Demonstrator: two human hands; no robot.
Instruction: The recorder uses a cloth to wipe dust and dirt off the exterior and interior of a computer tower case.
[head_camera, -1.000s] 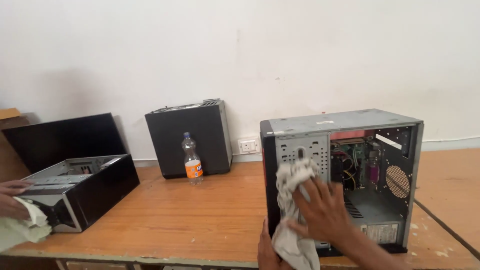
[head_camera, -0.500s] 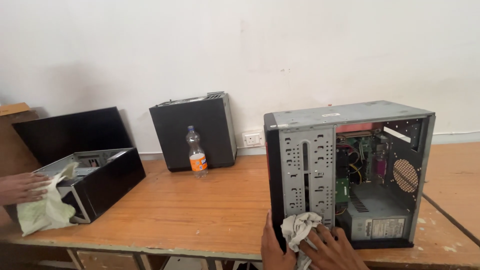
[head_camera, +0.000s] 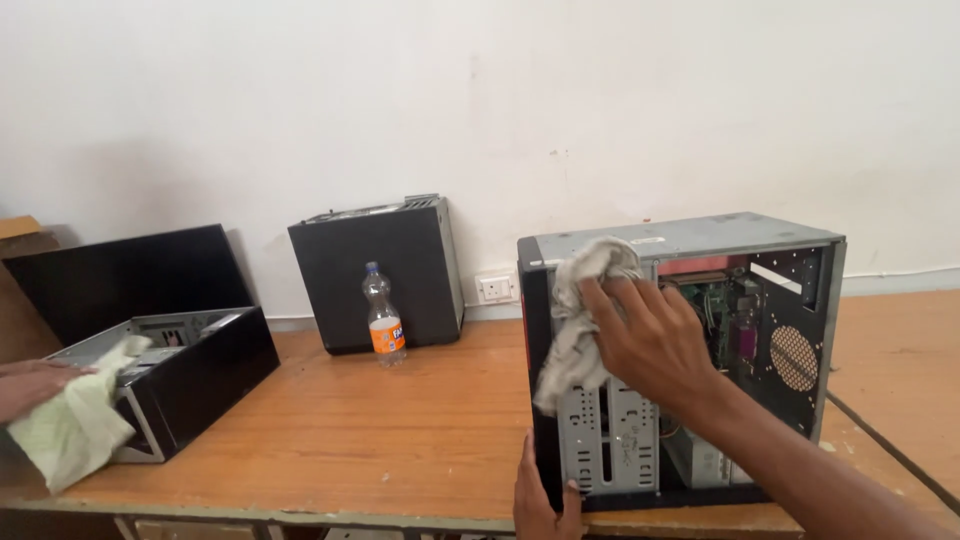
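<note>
Fingers (head_camera: 625, 300) of my right hand (head_camera: 655, 340) pinch the grey rag (head_camera: 580, 310) vs top front of the open PC case (head_camera: 690, 240) on the bench (head_camera: 400, 420); left hand (head_camera: 540, 495) braces its base, fingers spread. Risk imo: rag snags on inner cables, or case tips w/ hard push

Under my right-hand fingers (head_camera: 600, 292): grey rag (head_camera: 580, 320), soft woven cloth, crumpled and matt. Open computer case (head_camera: 690, 240): bare grey sheet metal, dull, perforated; front edge glossy black plastic. Tabletop (head_camera: 400, 420): orange-brown wood laminate, smooth, faint sheen. At ten o'clock, bottle (head_camera: 383, 315): clear plastic. Wall (head_camera: 300, 100): matt white paint.
</note>
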